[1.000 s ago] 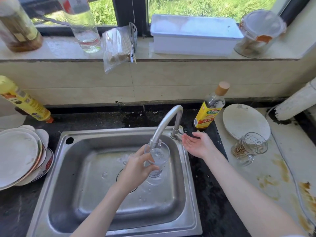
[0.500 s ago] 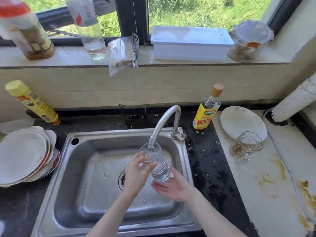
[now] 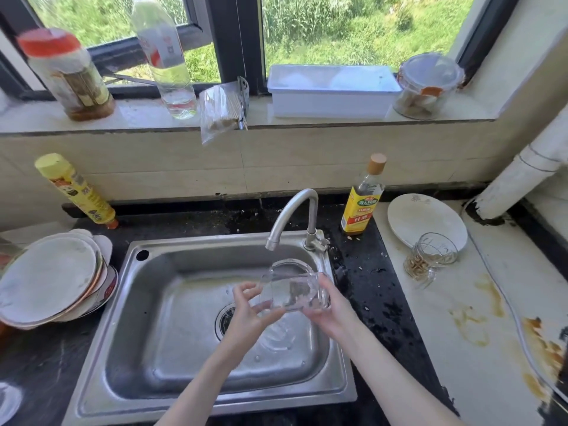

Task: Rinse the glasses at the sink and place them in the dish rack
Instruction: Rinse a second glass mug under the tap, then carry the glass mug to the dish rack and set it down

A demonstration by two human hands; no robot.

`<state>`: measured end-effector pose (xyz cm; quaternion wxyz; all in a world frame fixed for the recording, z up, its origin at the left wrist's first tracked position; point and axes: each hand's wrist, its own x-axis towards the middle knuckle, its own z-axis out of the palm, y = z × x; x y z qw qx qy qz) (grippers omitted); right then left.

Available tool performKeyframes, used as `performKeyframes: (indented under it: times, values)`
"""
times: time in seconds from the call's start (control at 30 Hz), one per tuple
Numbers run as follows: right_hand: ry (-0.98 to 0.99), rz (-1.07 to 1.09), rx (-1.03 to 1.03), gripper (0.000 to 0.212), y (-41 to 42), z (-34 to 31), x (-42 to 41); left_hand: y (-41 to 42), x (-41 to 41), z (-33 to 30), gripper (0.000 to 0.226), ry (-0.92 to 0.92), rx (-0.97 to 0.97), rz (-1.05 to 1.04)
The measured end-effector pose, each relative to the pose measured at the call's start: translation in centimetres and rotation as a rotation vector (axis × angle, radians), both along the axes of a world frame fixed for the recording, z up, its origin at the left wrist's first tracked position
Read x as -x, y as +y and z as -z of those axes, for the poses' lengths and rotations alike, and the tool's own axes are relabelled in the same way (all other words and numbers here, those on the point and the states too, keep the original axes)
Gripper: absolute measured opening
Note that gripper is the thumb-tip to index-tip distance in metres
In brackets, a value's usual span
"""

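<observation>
A clear glass [image 3: 290, 287] with some water in it is held tilted on its side over the steel sink [image 3: 147, 379], just below the faucet spout [image 3: 293, 210]. My left hand [image 3: 249, 315] touches it from the left with fingers spread around its rim end. My right hand [image 3: 327, 309] cups its base from the right. A second glass mug [image 3: 430, 261] with a gold pattern lies on the pale counter at the right. No dish rack is in view.
A stack of plates [image 3: 52, 281] sits left of the sink, beside a yellow bottle [image 3: 76, 192]. A yellow-labelled bottle [image 3: 362, 201] and a white plate [image 3: 425, 219] stand to the right. Jars, a bottle and a white box [image 3: 332, 90] line the windowsill.
My right hand came from the tap handle to the glass's base. The glass dropped below the spout and tipped onto its side, now held between both hands.
</observation>
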<state>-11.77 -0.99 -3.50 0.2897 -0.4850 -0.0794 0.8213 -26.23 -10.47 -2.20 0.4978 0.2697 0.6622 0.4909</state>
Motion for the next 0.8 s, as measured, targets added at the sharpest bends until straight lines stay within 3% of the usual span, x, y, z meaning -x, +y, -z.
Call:
performKeyframes:
  times: [0.13, 0.23, 0.33, 0.6, 0.8]
  values:
    - [-0.36, -0.161, -0.383, 0.061, 0.6, -1.3, -0.9, -0.1, 0.2, -0.2, 0.1, 0.188, 0.09, 0.169]
    - [-0.608, -0.336, -0.682, 0.073, 0.4, -2.9, -1.1, 0.6, 0.0, -0.6, 0.099, 0.374, 0.076, 0.286]
    - [-0.663, -0.475, -0.919, 0.079, 0.0, -4.5, -1.2, 1.3, 0.2, -1.0, 0.1, 0.43, 0.027, 0.367]
    - [-0.624, -0.703, -1.121, 0.089, -0.7, -6.1, -2.2, 1.3, 1.4, -3.0, 0.016, 0.581, -0.053, 0.291]
    - [-0.512, -0.639, -1.103, 0.102, -1.5, -7.1, -3.2, -0.2, 0.5, -4.3, 0.017, 0.73, -0.204, 0.232]
